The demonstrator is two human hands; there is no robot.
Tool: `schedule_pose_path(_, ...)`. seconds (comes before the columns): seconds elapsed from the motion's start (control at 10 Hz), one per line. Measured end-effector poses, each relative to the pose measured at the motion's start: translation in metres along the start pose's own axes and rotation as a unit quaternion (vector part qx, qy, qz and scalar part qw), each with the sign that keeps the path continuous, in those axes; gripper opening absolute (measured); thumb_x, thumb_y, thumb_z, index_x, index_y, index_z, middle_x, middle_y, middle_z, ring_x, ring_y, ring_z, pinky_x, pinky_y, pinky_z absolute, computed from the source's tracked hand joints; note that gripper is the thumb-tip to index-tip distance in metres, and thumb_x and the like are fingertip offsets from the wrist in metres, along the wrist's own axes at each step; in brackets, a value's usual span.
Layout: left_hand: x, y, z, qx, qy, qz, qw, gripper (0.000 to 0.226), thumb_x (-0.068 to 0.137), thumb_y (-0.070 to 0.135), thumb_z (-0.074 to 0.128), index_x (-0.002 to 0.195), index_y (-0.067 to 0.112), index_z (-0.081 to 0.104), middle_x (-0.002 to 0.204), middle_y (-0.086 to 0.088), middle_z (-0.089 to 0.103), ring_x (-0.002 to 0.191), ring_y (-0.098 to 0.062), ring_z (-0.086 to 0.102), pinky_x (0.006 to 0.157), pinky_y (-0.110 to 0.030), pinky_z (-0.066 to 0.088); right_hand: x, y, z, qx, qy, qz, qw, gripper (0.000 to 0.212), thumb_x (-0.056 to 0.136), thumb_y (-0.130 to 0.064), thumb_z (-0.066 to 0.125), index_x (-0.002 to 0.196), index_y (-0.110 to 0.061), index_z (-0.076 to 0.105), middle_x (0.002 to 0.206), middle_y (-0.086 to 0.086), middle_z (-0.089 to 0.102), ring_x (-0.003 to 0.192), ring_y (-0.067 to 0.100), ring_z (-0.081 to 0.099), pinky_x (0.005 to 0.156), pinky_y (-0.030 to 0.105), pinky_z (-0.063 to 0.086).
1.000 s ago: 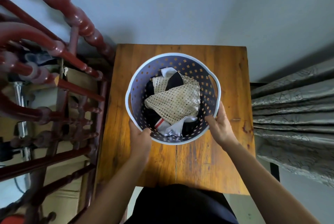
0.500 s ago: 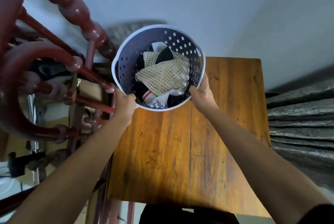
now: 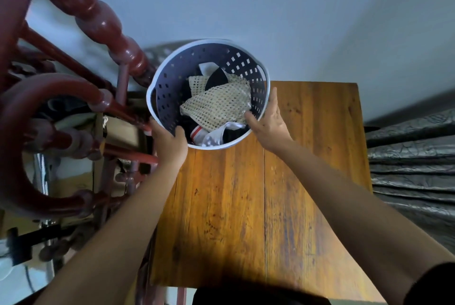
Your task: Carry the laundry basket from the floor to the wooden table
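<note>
A round purple laundry basket (image 3: pixel 172 83) with a white rim and square holes sits at the far left corner of the wooden table (image 3: pixel 270 194), partly past its back edge in this view. It holds a cream mesh cloth (image 3: pixel 216 105) over dark and white clothes. My left hand (image 3: pixel 170 142) grips the near left rim with the thumb inside. My right hand (image 3: pixel 269 120) grips the near right rim. Both arms reach forward over the tabletop. I cannot tell whether the basket rests on the table or hangs just above it.
A dark red turned-wood chair frame (image 3: pixel 98 21) stands close on the left, touching the basket's side. Grey pleated curtains (image 3: pixel 413 169) hang at the right. A pale blue wall (image 3: pixel 295 9) lies behind the table. Cardboard boxes (image 3: pixel 118 130) sit under the chair frame.
The basket has moved from the table's middle to its far left corner, with both hands still on the rim. My arms are stretched further out.
</note>
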State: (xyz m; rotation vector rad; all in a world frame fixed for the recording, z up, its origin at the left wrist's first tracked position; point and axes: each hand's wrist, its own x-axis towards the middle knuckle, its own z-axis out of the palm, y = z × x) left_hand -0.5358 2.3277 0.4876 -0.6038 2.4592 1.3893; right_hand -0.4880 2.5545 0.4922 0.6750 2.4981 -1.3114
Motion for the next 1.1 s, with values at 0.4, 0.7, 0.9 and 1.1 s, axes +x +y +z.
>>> schedule_pose_path(0.4,-0.032,-0.032,-0.012,0.292,-0.077,0.265,0.916,0.071,0.078,0.077,0.051,0.116,0.02,0.068,0.168,-0.015,0.009,0.154,-0.041,-0.008,0.121,-0.061,0.01,-0.023,0.006,-0.008,-0.225,-0.028,-0.087,0.97,0.104,0.08,-0.087,0.048,0.164,-0.032,0.021,0.172,0.0,-0.028,0.136,0.029,0.06,0.099,0.042,0.057)
schedule_pose_path(0.7,-0.011,-0.022,-0.02,0.384,-0.096,0.256,0.882,0.079,0.075,0.081,0.046,0.105,0.014,0.076,0.159,-0.02,0.035,0.15,-0.049,0.011,0.118,-0.063,0.018,-0.013,-0.001,-0.019,-0.272,-0.052,-0.066,0.959,0.1,0.071,-0.092,0.052,0.157,-0.043,0.033,0.173,0.002,-0.026,0.136,0.034,0.059,0.101,0.045,0.057)
schedule_pose_path(0.9,-0.028,-0.007,-0.024,0.397,-0.136,0.184,0.889,0.085,0.079,0.079,0.046,0.143,0.023,0.048,0.168,-0.014,0.011,0.153,-0.043,0.002,0.118,-0.061,0.019,-0.032,-0.007,-0.015,-0.268,-0.063,-0.041,0.961,0.107,0.083,-0.083,0.049,0.166,-0.037,0.001,0.176,0.004,-0.013,0.163,0.027,0.001,0.122,0.058,0.031)
schedule_pose_path(1.1,-0.075,0.01,-0.041,0.297,-0.129,0.214,0.922,0.069,0.097,0.05,0.043,0.153,0.011,0.033,0.161,-0.012,0.035,0.149,-0.027,0.03,0.119,-0.046,0.027,-0.088,-0.013,-0.025,-0.228,-0.053,-0.074,0.969,0.084,0.1,-0.068,0.033,0.167,-0.03,0.0,0.177,0.0,0.001,0.161,0.026,0.02,0.117,0.051,0.037)
